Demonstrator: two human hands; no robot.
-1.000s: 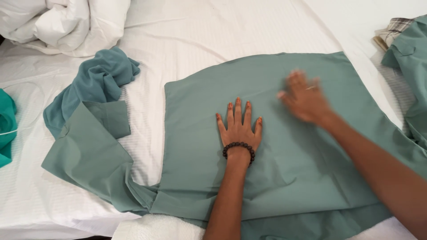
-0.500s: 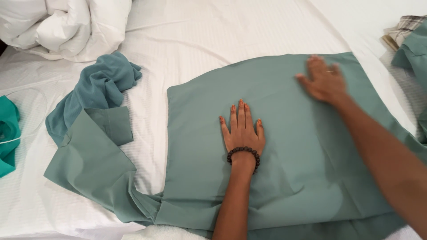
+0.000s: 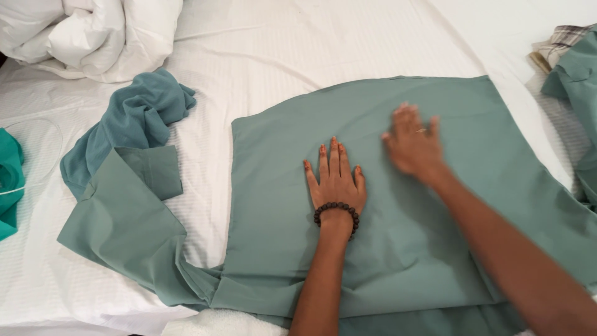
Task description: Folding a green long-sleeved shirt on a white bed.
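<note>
A: Where's the sage-green garment (image 3: 398,249)?

B: Spread flat on the white bed sheet (image 3: 298,56), one sleeve (image 3: 124,218) trailing off to the left.

A: And the hands?

B: The left hand (image 3: 334,180) lies palm-down on the cloth, fingers open, gripping nothing; a dark bead bracelet (image 3: 336,211) circles its wrist. The right hand (image 3: 413,146), blurred, rests flat just to the right, also open.

A: Around it?

B: A crumpled teal cloth (image 3: 134,121) far left, a white duvet (image 3: 87,34) beyond.
</note>
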